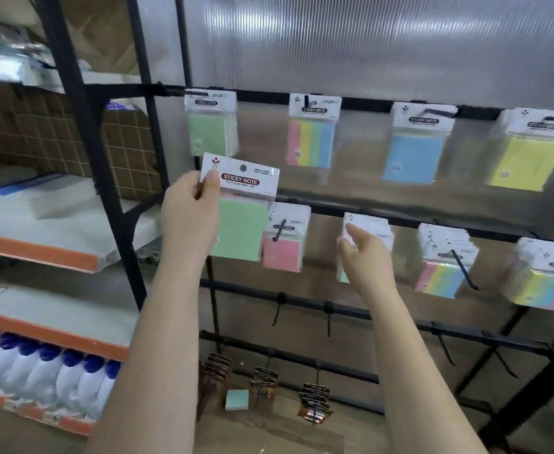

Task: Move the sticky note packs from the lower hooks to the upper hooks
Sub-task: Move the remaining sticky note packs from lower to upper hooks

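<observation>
Upper black rail (360, 102): carrying four hooks, each hanging one clear-wrapped sticky note pack: a green one (211, 126), a striped pink-yellow-green-blue one (311, 139), a blue one (415, 149) and a yellow one (527, 158).
Lower black rail (400, 217): carrying hooks hanging a pink pack (284, 244), a thick white-headed bundle (374, 231) and two striped bundles (442, 267) (545, 280).
Bare black rails lower down (367, 314): carrying black cable ties only.
Orange-edged white shelves at left (40, 253): supporting white boxes (40, 194) above, blue-capped white bottles (56, 371) below.
Brown floor (269, 430): supporting one loose teal pad (237, 400).
</observation>
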Demonstrator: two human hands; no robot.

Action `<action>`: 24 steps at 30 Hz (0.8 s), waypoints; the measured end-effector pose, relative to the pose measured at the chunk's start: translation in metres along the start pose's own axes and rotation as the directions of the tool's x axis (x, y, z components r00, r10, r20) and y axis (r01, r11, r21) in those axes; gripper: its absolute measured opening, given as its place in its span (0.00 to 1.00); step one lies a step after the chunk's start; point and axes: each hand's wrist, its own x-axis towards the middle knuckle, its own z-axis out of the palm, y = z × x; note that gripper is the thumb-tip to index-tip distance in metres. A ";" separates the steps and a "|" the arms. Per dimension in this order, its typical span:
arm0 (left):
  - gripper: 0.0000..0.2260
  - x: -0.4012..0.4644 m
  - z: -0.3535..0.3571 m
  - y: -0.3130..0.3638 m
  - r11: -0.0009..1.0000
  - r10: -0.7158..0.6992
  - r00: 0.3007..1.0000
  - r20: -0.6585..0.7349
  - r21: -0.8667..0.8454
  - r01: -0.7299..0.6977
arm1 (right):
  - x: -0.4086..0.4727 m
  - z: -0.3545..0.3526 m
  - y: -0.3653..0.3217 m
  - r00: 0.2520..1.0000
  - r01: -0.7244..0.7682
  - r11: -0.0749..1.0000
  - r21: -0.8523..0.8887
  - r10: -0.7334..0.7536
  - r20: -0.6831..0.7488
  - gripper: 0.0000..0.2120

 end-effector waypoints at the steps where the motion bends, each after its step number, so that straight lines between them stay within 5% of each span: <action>1: 0.14 0.013 -0.002 -0.004 1.000 0.010 1.000 -0.015 -0.003 -0.010 | 0.009 0.010 -0.005 1.000 0.010 1.000 0.000 -0.010 0.011 0.18; 5: 0.13 0.065 -0.009 -0.014 0.997 0.069 0.994 -0.088 0.028 -0.067 | 0.048 0.052 -0.026 0.995 0.056 0.998 -0.035 -0.053 0.086 0.08; 8: 0.15 0.093 -0.011 -0.019 0.992 0.124 0.983 -0.138 0.018 -0.123 | 0.064 0.069 -0.042 0.988 0.095 0.995 0.000 -0.095 0.125 0.19; 12: 0.16 0.122 -0.015 -0.027 0.976 0.192 0.954 -0.231 -0.055 -0.210 | 0.077 0.090 -0.057 0.981 0.131 0.991 -0.003 -0.129 0.145 0.21; 17: 0.17 0.149 -0.019 -0.027 0.954 0.145 0.937 -0.319 -0.206 -0.218 | 0.092 0.109 -0.061 0.988 0.119 0.992 -0.051 -0.113 0.105 0.02; 21: 0.11 0.169 -0.021 -0.033 0.944 0.127 0.947 -0.297 -0.256 -0.207 | 0.088 0.117 -0.069 0.994 0.097 0.994 -0.041 -0.095 0.047 0.18; 24: 0.12 0.180 -0.021 -0.038 0.939 0.152 0.958 -0.245 -0.267 -0.217 | 0.084 0.126 -0.072 0.997 0.078 0.996 -0.033 -0.079 -0.003 0.18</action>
